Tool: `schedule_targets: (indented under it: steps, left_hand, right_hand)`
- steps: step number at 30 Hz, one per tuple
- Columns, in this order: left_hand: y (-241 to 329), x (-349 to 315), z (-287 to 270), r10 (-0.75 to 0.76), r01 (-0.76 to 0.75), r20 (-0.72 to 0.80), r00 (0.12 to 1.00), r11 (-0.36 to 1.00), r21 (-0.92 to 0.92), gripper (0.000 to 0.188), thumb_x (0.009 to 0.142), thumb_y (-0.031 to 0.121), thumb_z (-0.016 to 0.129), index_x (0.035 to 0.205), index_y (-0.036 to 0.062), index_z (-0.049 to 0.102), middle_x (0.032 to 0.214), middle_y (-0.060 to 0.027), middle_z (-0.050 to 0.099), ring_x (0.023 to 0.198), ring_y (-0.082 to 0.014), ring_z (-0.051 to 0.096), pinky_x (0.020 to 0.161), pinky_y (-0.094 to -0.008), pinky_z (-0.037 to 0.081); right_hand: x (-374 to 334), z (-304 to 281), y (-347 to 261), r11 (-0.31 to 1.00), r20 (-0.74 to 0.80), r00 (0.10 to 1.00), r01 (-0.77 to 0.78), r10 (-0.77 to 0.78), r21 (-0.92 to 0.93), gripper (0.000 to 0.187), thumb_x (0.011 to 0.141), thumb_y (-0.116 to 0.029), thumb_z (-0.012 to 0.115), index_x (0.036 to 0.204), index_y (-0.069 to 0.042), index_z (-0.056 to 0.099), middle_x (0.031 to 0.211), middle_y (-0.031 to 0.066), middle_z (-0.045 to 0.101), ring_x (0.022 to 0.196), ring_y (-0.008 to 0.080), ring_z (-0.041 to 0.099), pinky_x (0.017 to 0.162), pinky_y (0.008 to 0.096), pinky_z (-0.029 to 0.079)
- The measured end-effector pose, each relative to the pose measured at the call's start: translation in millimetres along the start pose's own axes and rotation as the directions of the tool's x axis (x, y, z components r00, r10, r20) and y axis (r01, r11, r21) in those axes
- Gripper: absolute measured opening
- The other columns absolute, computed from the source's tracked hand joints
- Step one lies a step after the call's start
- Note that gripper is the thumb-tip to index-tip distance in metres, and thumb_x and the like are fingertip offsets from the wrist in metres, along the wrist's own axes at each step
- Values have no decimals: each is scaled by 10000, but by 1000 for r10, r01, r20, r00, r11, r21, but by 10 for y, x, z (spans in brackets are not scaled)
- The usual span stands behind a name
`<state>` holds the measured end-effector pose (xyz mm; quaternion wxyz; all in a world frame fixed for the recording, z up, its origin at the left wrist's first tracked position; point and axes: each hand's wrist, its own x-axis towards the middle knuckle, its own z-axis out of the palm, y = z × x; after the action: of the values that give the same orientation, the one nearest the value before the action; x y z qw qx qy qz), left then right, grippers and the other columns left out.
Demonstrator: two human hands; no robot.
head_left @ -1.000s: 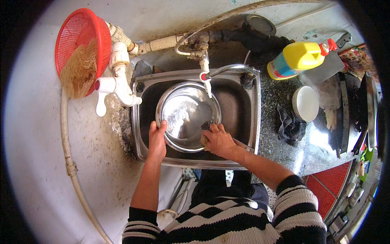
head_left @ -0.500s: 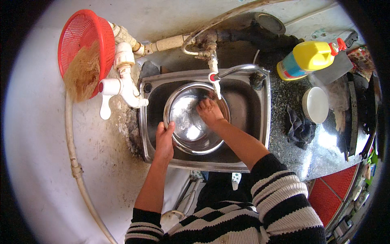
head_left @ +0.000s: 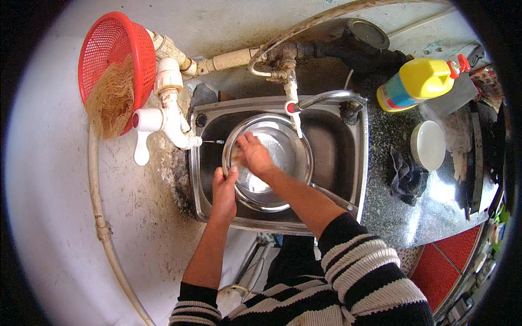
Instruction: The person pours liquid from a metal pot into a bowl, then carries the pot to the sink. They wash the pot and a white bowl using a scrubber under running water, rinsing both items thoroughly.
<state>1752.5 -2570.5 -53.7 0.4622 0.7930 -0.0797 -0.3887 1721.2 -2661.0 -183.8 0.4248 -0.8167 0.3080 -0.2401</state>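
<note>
Label, one: blue with touches of red, on the lower body of a yellow bottle (head_left: 429, 76) with a moulded handle and red top (head_left: 459, 64), located on the speckled counter (head_left: 375, 217); lettering too small and blurred to make out. Patterned red item (head_left: 485, 81), one, near the bottle's top at far right: markings likewise indistinct. Legible words, numbers, brands or signs: none.
</note>
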Motion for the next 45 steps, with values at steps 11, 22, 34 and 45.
schedule_targets:
  steps: [11,22,34,45]
  left_hand:
    - [-73,46,-41,82,-83,26,996,996,28,172,900,199,523,813,73,444,743,20,457,645,-56,403,555,-232,362]
    - [-10,21,-2,-23,25,-25,999,996,83,214,891,251,498,925,45,451,851,-46,454,765,-139,410,655,-285,349]
    - [-22,75,-46,31,-30,-10,999,998,55,149,891,167,530,807,83,440,745,33,431,678,-43,372,596,-228,353]
    - [-189,162,-118,79,-80,18,997,996,49,159,891,167,530,798,88,428,736,32,428,673,-51,372,588,-226,343]
  right_hand:
    - [-615,-451,22,902,637,645,-376,421,-215,415,781,-357,536,1138,-144,551,1072,248,543,947,393,567,836,448,454]
    - [-65,140,639,955,35,998,-43,56,-293,340,758,-106,512,1095,-84,552,1139,120,453,1000,288,485,859,356,446]
    - [-328,250,-134,987,279,960,55,-12,-148,197,760,-122,529,940,-42,530,978,143,514,905,318,563,669,387,521]
    - [-443,-127,410,828,534,726,-88,434,-553,274,781,-128,520,1026,-17,567,1123,191,504,944,319,569,715,402,517]
